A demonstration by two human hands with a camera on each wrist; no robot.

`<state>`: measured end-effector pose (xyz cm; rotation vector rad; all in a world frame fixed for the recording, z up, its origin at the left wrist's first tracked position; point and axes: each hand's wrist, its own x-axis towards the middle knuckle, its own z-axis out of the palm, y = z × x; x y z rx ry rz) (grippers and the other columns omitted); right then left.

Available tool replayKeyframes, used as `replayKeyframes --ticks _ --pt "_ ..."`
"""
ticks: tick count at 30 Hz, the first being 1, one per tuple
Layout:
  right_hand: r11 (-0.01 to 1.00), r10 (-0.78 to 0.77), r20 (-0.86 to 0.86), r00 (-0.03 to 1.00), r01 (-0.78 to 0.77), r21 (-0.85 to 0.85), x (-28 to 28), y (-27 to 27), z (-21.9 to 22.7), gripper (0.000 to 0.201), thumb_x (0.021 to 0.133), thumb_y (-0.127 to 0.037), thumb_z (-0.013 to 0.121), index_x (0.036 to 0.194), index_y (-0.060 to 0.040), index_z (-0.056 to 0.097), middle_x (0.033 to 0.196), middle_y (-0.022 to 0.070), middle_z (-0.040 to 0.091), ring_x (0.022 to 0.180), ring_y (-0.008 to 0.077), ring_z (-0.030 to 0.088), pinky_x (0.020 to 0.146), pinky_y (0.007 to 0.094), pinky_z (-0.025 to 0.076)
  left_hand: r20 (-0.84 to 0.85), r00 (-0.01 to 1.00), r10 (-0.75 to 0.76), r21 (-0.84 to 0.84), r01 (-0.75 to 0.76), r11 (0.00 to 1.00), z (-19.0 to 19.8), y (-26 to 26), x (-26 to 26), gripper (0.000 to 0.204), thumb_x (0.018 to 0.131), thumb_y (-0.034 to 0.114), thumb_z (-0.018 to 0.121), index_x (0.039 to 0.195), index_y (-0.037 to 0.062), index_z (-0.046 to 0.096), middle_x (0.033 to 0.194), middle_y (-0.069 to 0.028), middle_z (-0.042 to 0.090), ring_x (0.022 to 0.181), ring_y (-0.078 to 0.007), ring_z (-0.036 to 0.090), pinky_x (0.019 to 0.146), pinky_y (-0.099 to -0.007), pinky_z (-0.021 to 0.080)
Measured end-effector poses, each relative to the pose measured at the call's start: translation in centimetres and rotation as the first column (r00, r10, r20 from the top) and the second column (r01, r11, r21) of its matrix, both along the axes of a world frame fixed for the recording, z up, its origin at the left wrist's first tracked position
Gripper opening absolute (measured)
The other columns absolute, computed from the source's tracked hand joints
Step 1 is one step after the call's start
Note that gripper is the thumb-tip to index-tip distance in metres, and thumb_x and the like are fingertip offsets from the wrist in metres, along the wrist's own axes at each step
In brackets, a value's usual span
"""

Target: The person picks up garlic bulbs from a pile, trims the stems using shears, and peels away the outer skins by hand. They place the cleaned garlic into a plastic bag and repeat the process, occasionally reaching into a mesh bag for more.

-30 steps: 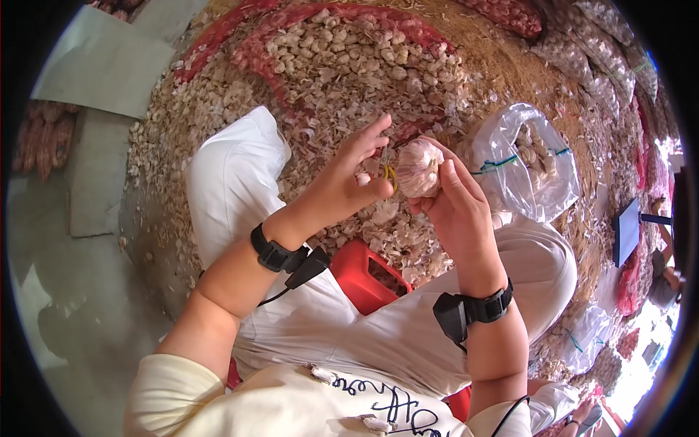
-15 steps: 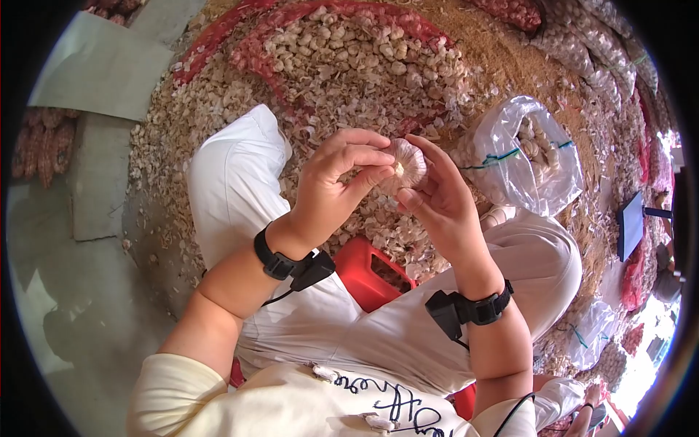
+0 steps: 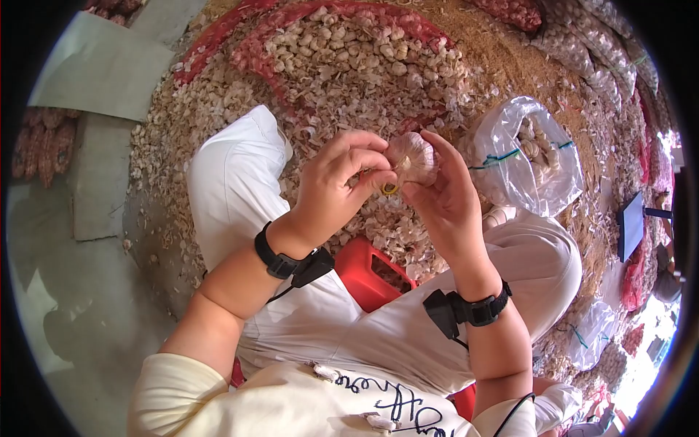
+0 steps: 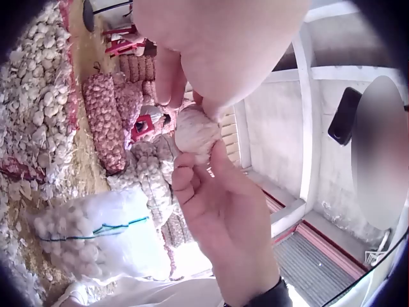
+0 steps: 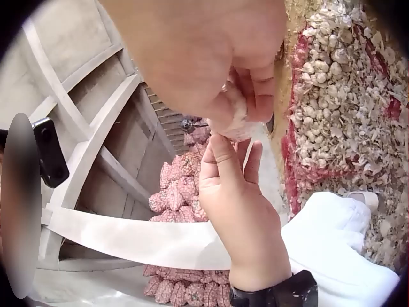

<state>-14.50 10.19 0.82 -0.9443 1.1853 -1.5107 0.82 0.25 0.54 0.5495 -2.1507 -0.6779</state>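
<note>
In the head view a garlic bulb (image 3: 413, 156) with whitish, purple-streaked skin is held up between both hands. My right hand (image 3: 449, 204) grips it from the right, fingers behind and thumb at its lower front. My left hand (image 3: 328, 186) has its curled fingers and thumb pinching the bulb's left edge. A small yellow loop (image 3: 390, 189) shows just under the left thumb tip; the rest of it is hidden. The left wrist view shows the bulb (image 4: 197, 131) above the right fingertips, and in the right wrist view the near hand partly covers it.
A heap of garlic and loose skins (image 3: 342, 65) spreads ahead on red netting. To the right stands a clear plastic bag (image 3: 502, 175) of garlic. A red plastic stool-like object (image 3: 357, 273) sits between the legs. Filled mesh sacks (image 4: 102, 121) lie farther off.
The left hand, earlier spread beside the bulb with a small white piece at its palm, has come in to pinch the bulb's edge. The bulb has turned in the right hand.
</note>
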Motion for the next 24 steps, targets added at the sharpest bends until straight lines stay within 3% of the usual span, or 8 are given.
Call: replayKeyframes --ticks 4,6,9,11,14,15,17,24 --pt "1.000 0.018 -0.041 0.999 -0.017 0.008 -0.1 -0.1 -0.3 0.059 0.087 0.008 0.058 0.139 -0.0011 0.033 0.122 0.0094 0.053 0.112 0.0147 0.055 0.090 0.0270 0.048 0.003 1.000 0.001 0.166 -0.002 0.986 0.0 -0.1 0.1 0.015 0.084 0.011 0.071 0.091 0.0049 0.059 0.098 -0.0077 0.063 0.085 -0.0162 0.064 0.072 -0.0277 0.053" --pt "0.999 0.033 -0.022 0.999 -0.033 -0.012 -0.1 -0.1 -0.2 0.059 0.087 0.007 0.059 0.140 -0.0012 0.033 0.123 0.0092 0.053 0.112 0.0144 0.055 0.090 0.0269 0.048 -0.196 0.980 0.028 0.627 0.103 0.772 -0.7 0.0 0.2 0.010 0.091 0.008 0.063 0.094 0.0031 0.056 0.098 -0.0071 0.063 0.086 -0.0126 0.063 0.075 -0.0266 0.053" --pt "0.999 0.024 0.079 0.997 -0.028 0.043 -0.2 0.0 0.5 0.059 0.088 0.006 0.059 0.140 -0.0015 0.033 0.123 0.0090 0.053 0.110 0.0145 0.055 0.088 0.0265 0.049 -0.251 0.967 0.050 0.725 0.154 0.671 -1.1 -0.7 0.4 0.008 0.095 0.010 0.057 0.098 0.0043 0.054 0.105 -0.0068 0.061 0.089 -0.0107 0.059 0.082 -0.0262 0.049" --pt "0.996 0.048 0.175 0.983 -0.060 0.064 -0.5 0.0 0.5 0.060 0.088 0.005 0.060 0.140 -0.0017 0.032 0.124 0.0090 0.052 0.110 0.0149 0.056 0.087 0.0262 0.049 -0.251 0.966 0.058 0.735 0.152 0.661 -1.0 -0.9 0.5 0.011 0.094 0.012 0.059 0.100 0.0041 0.054 0.108 -0.0085 0.060 0.091 -0.0126 0.060 0.084 -0.0275 0.049" --pt "0.997 0.032 0.160 0.987 -0.042 0.060 -0.4 0.1 0.5 0.059 0.088 0.006 0.059 0.140 -0.0016 0.033 0.123 0.0092 0.053 0.109 0.0153 0.057 0.088 0.0269 0.049 -0.064 0.995 -0.071 0.465 0.092 0.880 -0.1 -0.6 0.6 0.031 0.086 0.019 0.072 0.109 0.0054 0.056 0.112 -0.0091 0.057 0.098 -0.0156 0.058 0.085 -0.0301 0.049" --pt "0.997 0.032 0.161 0.986 -0.042 0.060 -0.2 0.0 0.3 0.059 0.088 0.006 0.059 0.140 -0.0016 0.033 0.123 0.0092 0.053 0.109 0.0153 0.057 0.088 0.0269 0.049 -0.063 0.995 -0.071 0.465 0.092 0.881 0.1 -0.4 0.3 0.031 0.086 0.019 0.072 0.109 0.0054 0.056 0.112 -0.0091 0.057 0.098 -0.0156 0.058 0.085 -0.0301 0.049" --pt "1.000 -0.019 -0.018 1.000 0.019 -0.007 0.2 -0.1 -0.5 0.057 0.086 0.007 0.059 0.138 -0.0018 0.038 0.121 0.0101 0.055 0.108 0.0157 0.057 0.087 0.0274 0.051 -0.022 0.999 -0.025 0.036 0.025 0.999 0.2 -0.2 -0.2 0.034 0.078 0.020 0.078 0.105 0.0088 0.060 0.105 -0.0074 0.059 0.086 -0.0188 0.062 0.074 -0.0308 0.052" --pt "0.994 -0.110 -0.180 0.978 0.112 0.002 0.4 -0.1 -0.5 0.055 0.083 0.007 0.062 0.134 -0.0027 0.045 0.119 0.0122 0.056 0.105 0.0174 0.060 0.083 0.0280 0.053 0.000 1.000 0.001 -0.044 -0.001 0.999 -0.2 -0.2 -0.3 0.025 0.077 0.005 0.074 0.098 0.0093 0.061 0.098 -0.0044 0.061 0.087 -0.0231 0.064 0.070 -0.0320 0.053"
